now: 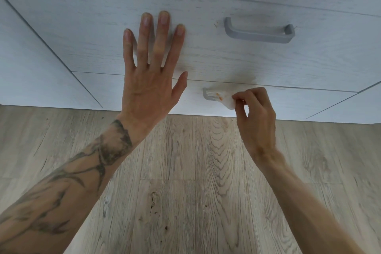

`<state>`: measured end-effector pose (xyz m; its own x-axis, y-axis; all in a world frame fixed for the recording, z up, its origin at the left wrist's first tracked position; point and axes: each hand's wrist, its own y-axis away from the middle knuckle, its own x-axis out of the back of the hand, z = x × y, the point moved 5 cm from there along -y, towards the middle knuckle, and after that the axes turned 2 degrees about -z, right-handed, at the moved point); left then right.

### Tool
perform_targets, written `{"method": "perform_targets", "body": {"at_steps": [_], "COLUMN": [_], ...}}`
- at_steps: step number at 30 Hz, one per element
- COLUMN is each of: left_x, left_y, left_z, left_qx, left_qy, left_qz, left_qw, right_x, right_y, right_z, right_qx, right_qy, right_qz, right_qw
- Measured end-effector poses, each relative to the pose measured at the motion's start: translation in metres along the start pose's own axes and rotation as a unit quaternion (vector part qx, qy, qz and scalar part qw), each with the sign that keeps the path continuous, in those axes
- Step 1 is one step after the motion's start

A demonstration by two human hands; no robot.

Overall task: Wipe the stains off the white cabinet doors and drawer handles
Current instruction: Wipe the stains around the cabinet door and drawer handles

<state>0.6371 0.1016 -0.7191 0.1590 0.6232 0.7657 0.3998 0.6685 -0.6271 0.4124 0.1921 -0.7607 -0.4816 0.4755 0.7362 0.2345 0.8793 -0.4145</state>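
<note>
A white wood-grain drawer front [226,60] fills the upper view, with a grey handle [257,32] on it. Small orange specks [215,24] sit just left of that handle. My left hand [150,76] lies flat on this front, fingers straight and spread. Below it, the lowest drawer [191,99] has a second grey handle [208,95], only its left end showing. My right hand [255,113] pinches a white wipe [224,99] with orange stains against that lower handle, covering its right part.
Light wood-look flooring [185,192] fills the lower half, with a few dark crumbs near the cabinet base. White cabinet doors [31,64] flank the drawers on the left and on the far right [360,105].
</note>
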Motion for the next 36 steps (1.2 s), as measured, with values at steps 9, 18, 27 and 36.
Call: {"method": "perform_targets", "body": {"at_steps": [9,18,27,36], "left_x": [-0.001,-0.001,-0.001,-0.002], "left_y": [-0.001,-0.001,-0.001,-0.001], "left_z": [0.000,0.001,0.001,0.000], "left_qx": [0.003,0.007,0.004,0.003], "left_qy": [-0.005,-0.020,-0.020,-0.011], "left_qz": [0.007,0.015,0.014,0.006], "left_qw": [1.000,1.000,1.000,1.000], "right_x": [-0.006,-0.027,-0.049,-0.021], "right_y": [0.006,-0.005,-0.020,-0.008], "right_z": [0.003,-0.004,-0.031,-0.008], "right_qx": [0.055,0.136,0.204,0.191], "right_qy": [0.013,0.000,0.003,0.023], "right_qz": [0.018,0.036,0.032,0.034], "right_qw": [0.998,0.990,0.979,0.981]}}
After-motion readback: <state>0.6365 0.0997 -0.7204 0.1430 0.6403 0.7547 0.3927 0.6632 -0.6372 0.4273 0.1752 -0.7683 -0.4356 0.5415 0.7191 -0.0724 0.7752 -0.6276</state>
